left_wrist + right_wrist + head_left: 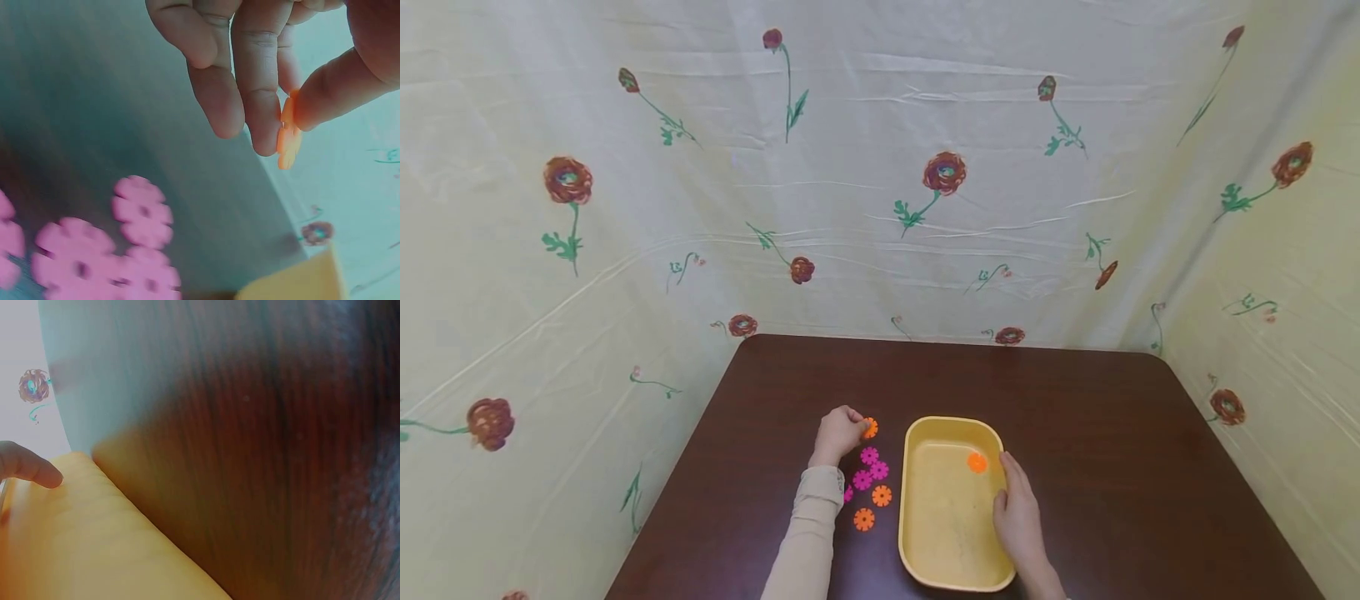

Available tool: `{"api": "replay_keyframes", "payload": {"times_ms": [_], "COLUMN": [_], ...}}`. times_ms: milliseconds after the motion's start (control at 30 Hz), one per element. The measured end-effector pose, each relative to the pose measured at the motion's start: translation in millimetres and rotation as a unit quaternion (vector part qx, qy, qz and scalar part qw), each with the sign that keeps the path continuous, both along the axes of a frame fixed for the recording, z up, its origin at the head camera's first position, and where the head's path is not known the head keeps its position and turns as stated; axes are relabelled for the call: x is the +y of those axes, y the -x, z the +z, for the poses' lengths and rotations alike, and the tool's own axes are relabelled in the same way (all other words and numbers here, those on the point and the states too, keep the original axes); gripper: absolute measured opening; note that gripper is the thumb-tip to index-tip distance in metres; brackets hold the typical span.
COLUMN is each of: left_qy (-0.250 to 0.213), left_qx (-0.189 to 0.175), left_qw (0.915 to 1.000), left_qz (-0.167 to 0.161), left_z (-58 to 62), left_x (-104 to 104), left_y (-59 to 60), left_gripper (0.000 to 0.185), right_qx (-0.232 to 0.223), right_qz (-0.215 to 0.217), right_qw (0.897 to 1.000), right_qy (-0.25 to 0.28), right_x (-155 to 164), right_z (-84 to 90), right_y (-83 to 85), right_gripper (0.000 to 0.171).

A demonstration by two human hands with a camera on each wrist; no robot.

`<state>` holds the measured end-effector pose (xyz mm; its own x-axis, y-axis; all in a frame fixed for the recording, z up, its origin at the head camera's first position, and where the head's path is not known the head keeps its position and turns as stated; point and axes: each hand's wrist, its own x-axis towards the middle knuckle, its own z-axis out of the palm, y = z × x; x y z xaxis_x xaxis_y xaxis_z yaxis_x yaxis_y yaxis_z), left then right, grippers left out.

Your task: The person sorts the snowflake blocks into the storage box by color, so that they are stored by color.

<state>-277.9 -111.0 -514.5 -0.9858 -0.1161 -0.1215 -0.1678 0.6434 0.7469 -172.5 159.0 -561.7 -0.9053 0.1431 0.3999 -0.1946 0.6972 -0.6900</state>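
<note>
My left hand (838, 432) pinches an orange flower-shaped disc (870, 427) between thumb and fingers, lifted just off the table; the left wrist view shows the orange disc (287, 132) held on edge. Below it lie pink discs (870, 468) and two more orange discs (872, 507) on the dark table (1097, 417). A yellow tray (925, 550) stands to the right with one orange disc (977, 462) inside. My right hand (1018, 508) rests on the tray's right rim, fingers straight; a fingertip (37, 472) touches the yellow wall.
A flowered cloth (880, 183) hangs behind and on both sides of the table. The table's far and right parts are bare wood. Pink discs (119, 244) lie close under my left hand.
</note>
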Motion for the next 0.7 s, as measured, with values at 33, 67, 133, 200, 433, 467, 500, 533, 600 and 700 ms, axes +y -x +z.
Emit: {"api": "replay_keyframes", "payload": {"times_ms": [33, 67, 133, 200, 433, 467, 500, 533, 600, 700], "left_qy": [-0.005, -0.01, -0.021, -0.029, -0.052, -0.055, -0.057, -0.057, -0.061, -0.061], "left_qx": [0.003, 0.007, 0.013, 0.019, 0.033, 0.033, 0.034, 0.036, 0.038, 0.034], "left_qw": [1.0, 0.9999, 0.9997, 0.9994, 0.9977, 0.9974, 0.9971, 0.9967, 0.9957, 0.9948], "left_qz": [-0.002, -0.003, -0.006, -0.009, -0.026, -0.032, -0.038, -0.045, -0.059, -0.074], "left_z": [1.5, 2.7, 5.7, 8.8, 20.2, 20.9, 21.5, 22.0, 22.1, 22.3], "left_x": [3.4, 6.9, 14.1, 21.3, 48.9, 53.1, 57.3, 61.5, 69.5, 81.1], "left_y": [0.4, 1.2, 2.0, 2.3, 1.7, 1.9, 2.4, 2.7, 3.3, 2.9], "left_gripper": [0.016, 0.016, 0.016, 0.016, 0.015, 0.015, 0.015, 0.015, 0.015, 0.015], "right_qx": [-0.001, -0.003, -0.008, -0.013, -0.027, -0.026, -0.025, -0.021, -0.01, 0.005], "right_qz": [0.0, 0.0, -0.001, -0.001, 0.001, 0.0, -0.002, -0.003, -0.006, -0.006], "right_qw": [1.0, 1.0, 1.0, 1.0, 0.999, 0.999, 1.0, 1.0, 1.0, 1.0], "right_qy": [0.001, 0.002, 0.005, 0.009, 0.017, 0.018, 0.019, 0.019, 0.017, 0.013], "right_x": [0.0, 0.1, 0.4, 0.5, 2.6, 2.8, 3.0, 3.1, 2.7, 1.4], "right_z": [0.1, -0.1, -0.8, -1.1, -1.0, -0.9, -0.7, -0.8, -0.8, -1.4], "right_y": [0.0, 0.1, 0.3, 0.3, -0.1, -0.1, -0.1, -0.1, 0.4, 1.1], "right_gripper": [0.051, 0.051, 0.051, 0.051, 0.052, 0.052, 0.052, 0.052, 0.052, 0.052]}}
